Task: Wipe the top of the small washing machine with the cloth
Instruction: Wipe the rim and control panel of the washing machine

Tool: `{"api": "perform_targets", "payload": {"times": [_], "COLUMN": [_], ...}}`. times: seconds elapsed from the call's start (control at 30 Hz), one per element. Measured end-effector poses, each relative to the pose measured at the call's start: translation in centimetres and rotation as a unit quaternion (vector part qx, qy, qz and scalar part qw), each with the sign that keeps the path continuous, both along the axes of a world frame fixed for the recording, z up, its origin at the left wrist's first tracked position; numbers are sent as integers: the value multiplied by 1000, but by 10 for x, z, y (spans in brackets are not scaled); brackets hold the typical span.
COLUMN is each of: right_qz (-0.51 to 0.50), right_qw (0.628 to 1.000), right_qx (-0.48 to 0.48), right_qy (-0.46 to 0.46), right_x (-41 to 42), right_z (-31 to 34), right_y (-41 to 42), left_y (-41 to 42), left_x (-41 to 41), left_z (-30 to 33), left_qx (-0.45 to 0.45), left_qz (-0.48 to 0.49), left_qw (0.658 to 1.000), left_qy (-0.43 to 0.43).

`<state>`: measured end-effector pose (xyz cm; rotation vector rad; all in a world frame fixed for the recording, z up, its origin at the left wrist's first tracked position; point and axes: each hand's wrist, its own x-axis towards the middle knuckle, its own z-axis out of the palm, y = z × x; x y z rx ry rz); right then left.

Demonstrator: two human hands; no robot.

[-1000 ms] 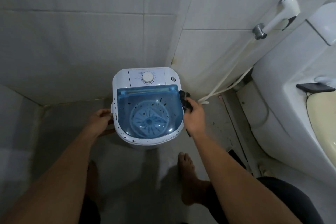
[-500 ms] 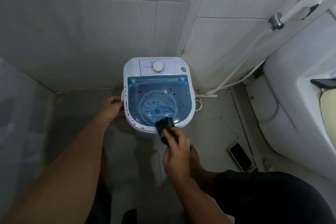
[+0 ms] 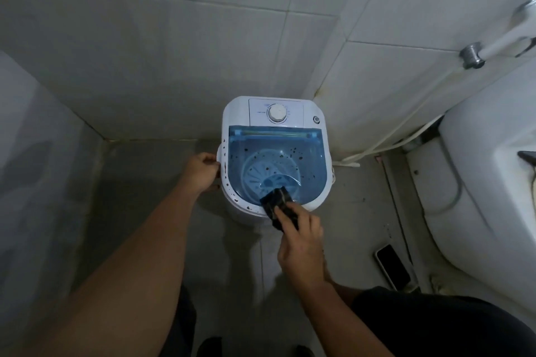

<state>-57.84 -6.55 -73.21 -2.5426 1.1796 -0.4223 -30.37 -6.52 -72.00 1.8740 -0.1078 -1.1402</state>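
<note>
A: Standing over the small washing machine (image 3: 275, 153) in the tiled corner. White body, translucent blue lid (image 3: 272, 165), white dial (image 3: 276, 113) on the back panel.

B: Hands?

A: Right hand (image 3: 301, 243) is closed around the dark cloth (image 3: 279, 206), fingers on top of it. Cloth is pressed on the near edge of the lid, partly over the white front rim, right of centre. Left hand (image 3: 203, 172) is curled against the machine's left side at rim height, fingers bent in. Can't tell whether it grips a handle or just braces the body.

B: Surface condition?

A: Dark specks (image 3: 293, 153) scattered over the lid, mostly mid and right. More specks along the white rim on the left and front-left. Pulsator disc visible through the lid.

B: Surroundings?

A: Toilet (image 3: 487, 182) to the right, well apart from the machine. Spray nozzle (image 3: 499, 40) on the right wall, white hose (image 3: 385, 145) running down to the floor beside the machine. A phone (image 3: 394, 266) lies flat on the floor between toilet base and the person's right knee.
</note>
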Motion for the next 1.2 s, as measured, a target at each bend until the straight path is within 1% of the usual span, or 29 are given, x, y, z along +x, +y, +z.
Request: {"api": "perform_targets", "payload": {"times": [0.13, 0.2, 0.27, 0.37, 0.43, 0.53, 0.6, 0.73, 0.8, 0.9, 0.97, 1.07, 1.13, 1.2], "right_qz": [131, 167, 163, 117, 100, 146, 184, 233, 259, 285, 252, 153, 120, 122], "right_qw": [987, 978, 979, 987, 985, 968, 957, 945, 938, 920, 920, 928, 931, 934], "right_qx": [-2, -19, -18, -7, 5, -10, -42, -83, -96, -110, -129, -137, -113, -105], "right_qy": [93, 121, 120, 113, 142, 204, 221, 212, 211, 247, 272, 310, 327, 320], "right_x": [42, 51, 44, 9, -11, -10, 7, 57, 88, 148, 197, 257, 273, 273], "right_z": [6, 8, 11, 14, 17, 13, 11, 27, 39, 55, 62, 74, 75, 73], "right_y": [23, 21, 13, 0, -6, -5, -2, -9, -21, -60, -107, -174, -195, -191], "left_y": [4, 4, 6, 8, 9, 12, 15, 20, 21, 22, 22, 21, 19, 18], "left_x": [4, 4, 5, 9, 11, 14, 18, 25, 28, 34, 36, 36, 35, 36], "left_z": [0, 0, 1, 4, 4, 0, -2, -3, -1, -3, -4, -4, -4, -5], "left_qx": [4, 5, 3, -13, -28, -31, -38, -52, -54, -64, -65, -55, -51, -50], "left_qz": [-18, -18, -11, -5, 4, 23, 33, 47, 47, 42, 54, 55, 54, 52], "left_qw": [1000, 1000, 999, 997, 994, 990, 986, 974, 967, 957, 953, 955, 957, 959], "left_qy": [0, 9, 30, 77, 101, 132, 161, 217, 243, 281, 290, 285, 280, 275]}}
